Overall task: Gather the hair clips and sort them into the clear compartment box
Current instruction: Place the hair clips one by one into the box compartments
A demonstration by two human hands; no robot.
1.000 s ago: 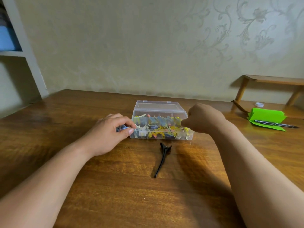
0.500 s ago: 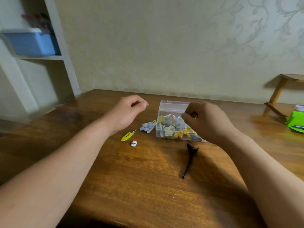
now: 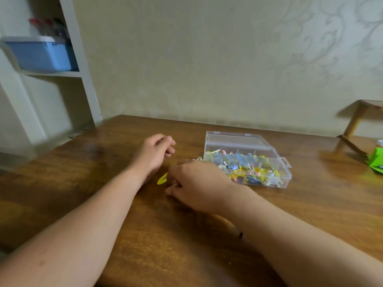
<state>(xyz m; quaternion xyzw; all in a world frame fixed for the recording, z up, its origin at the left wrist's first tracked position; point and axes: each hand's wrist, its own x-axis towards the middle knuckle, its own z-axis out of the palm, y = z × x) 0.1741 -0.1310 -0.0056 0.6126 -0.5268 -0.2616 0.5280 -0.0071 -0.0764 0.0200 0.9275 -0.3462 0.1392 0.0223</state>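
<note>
The clear compartment box (image 3: 236, 140) stands on the wooden table (image 3: 315, 206), right of centre, holding several coloured hair clips (image 3: 246, 164). A yellow hair clip (image 3: 161, 180) lies on the table left of the box. My right hand (image 3: 199, 184) reaches across, palm down, its fingertips at the yellow clip; whether they pinch it is hidden. It covers the clips beside the box. My left hand (image 3: 154, 155) hovers just behind, fingers loosely curled, holding nothing. The tip of a black clip (image 3: 240, 234) peeks out from under my right forearm.
A white shelf unit (image 3: 83, 75) with a blue bin (image 3: 41, 53) stands at the left beyond the table edge. At the far right a green paper (image 3: 376, 163) lies beside a small wooden stand (image 3: 356, 121). The wall runs close behind the table.
My right hand left the box and swung left and down onto the loose clips by the yellow one. My left hand rose slightly. The view shifted left.
</note>
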